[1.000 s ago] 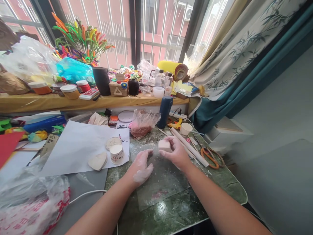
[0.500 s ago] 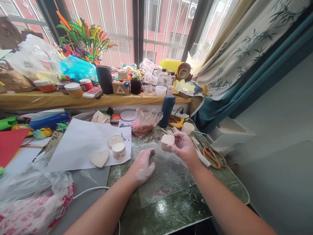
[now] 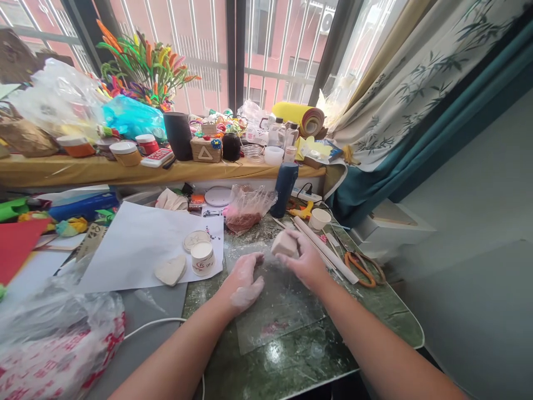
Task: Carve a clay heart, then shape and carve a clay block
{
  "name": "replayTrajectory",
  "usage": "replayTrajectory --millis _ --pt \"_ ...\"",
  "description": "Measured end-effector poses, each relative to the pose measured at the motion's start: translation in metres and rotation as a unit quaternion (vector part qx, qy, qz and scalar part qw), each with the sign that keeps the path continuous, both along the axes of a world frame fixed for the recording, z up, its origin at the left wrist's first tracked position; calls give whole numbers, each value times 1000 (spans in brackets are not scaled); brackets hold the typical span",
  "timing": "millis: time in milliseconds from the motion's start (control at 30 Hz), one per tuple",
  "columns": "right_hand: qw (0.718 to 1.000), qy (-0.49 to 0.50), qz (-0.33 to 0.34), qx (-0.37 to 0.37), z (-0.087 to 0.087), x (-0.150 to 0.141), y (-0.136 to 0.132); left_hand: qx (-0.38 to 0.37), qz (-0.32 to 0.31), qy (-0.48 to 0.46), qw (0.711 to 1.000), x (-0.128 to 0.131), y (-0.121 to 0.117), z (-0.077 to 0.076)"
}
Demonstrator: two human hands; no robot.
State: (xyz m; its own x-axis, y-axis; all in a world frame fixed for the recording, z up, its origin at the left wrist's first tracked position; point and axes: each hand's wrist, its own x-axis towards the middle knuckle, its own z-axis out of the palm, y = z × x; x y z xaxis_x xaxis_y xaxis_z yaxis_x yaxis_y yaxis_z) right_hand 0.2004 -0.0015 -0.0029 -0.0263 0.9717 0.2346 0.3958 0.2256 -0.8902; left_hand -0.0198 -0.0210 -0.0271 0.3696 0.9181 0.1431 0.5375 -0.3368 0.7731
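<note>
My right hand (image 3: 307, 260) grips a pale block of clay (image 3: 285, 244) with rounded corners, tilted, over the far part of a clear plastic sheet (image 3: 278, 311). White powder coats the fingers of both hands. On the sheet's left side rests my left hand (image 3: 246, 282), holding nothing, its thumb and fingers apart. To its left, a heart-shaped clay piece (image 3: 170, 270), a paper cup (image 3: 202, 258) and a round clay disc (image 3: 195, 241) sit on white paper (image 3: 137, 244). A pale rolling pin (image 3: 327, 250) lies just beyond my right hand.
Orange-handled scissors (image 3: 361, 271), a second paper cup (image 3: 320, 219) and a yellow glue gun (image 3: 301, 210) are at the right. Behind stand a dark blue bottle (image 3: 284, 190) and a plastic bag of reddish-brown material (image 3: 245, 214). A white cable (image 3: 154, 322) runs at the left.
My right hand has moved slightly left and toward me, tilting the clay block and wrapping further over it. More of the rolling pin shows. The left hand has stayed in place.
</note>
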Motion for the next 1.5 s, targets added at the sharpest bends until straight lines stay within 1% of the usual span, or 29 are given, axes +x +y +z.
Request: replayTrajectory --millis 67,100,133,200,267,333,400,467,600,667,733,800,833,900,933,967,1000,1067,1133,1200,1233,1300,1367,1433,1500 --pt "996 64 -23 52 10 4 2 -1 0 3 1000 0 1 -1" --pt "994 78 -33 75 13 5 3 0 0 4 1000 0 1 -2" --pt "993 72 -36 86 13 6 3 0 0 5 1000 0 2 -2" --pt "998 12 -16 66 8 6 0 1 1 8 1000 0 2 -2" --pt "997 -72 21 13 -5 3 -4 0 6 11 1000 0 2 -2" --pt "993 -112 38 -21 -18 -1 -8 -2 11 11 1000 0 1 -2" --pt "996 -81 24 -32 -28 -5 -10 -4 12 6 1000 -1 2 -3" --pt "999 -22 8 -41 -31 -9 -10 -9 16 -4 1000 -1 2 -4" --pt "997 63 -9 -52 -28 -15 -9 -30 31 -51 998 0 4 -4" --pt "989 135 -19 -58 -25 -19 -11 -47 30 -87 995 0 5 -2" --pt "976 205 -19 -67 -22 -25 -14 -67 25 -121 990 0 5 -1" --pt "951 292 10 -99 -17 -32 -18 -81 20 -154 984 1 4 0" --pt "932 341 29 -123 -15 -36 -20 -85 17 -172 981 2 2 1" --pt "881 434 58 -176 -10 -43 -25 -82 9 -207 975 3 -1 2" --pt "861 462 65 -201 -8 -46 -28 -79 1 -222 972 3 -3 3" --pt "851 470 68 -222 -7 -50 -31 -80 -8 -233 969 4 -4 5" --pt "848 466 74 -242 -6 -53 -34 -85 -18 -240 967 4 -6 6" --pt "849 437 106 -276 -4 -60 -39 -84 -33 -231 969 3 -8 10" --pt "850 418 133 -291 -3 -66 -42 -48 -47 -191 979 2 -8 14" --pt "850 422 125 -291 -3 -72 -44 14 -63 -144 987 1 -6 18" --pt "853 423 105 -288 -3 -74 -44 42 -73 -126 989 1 -6 19" --pt "866 409 50 -282 -4 -76 -44 73 -86 -95 989 1 -5 22" --pt "881 379 15 -283 -2 -75 -44 79 -90 -66 991 1 -6 23" --pt "896 342 24 -284 2 -68 -45 74 -76 -61 992 1 -8 21" --pt "927 270 49 -254 5 -57 -44 65 -44 -92 993 2 -11 17"
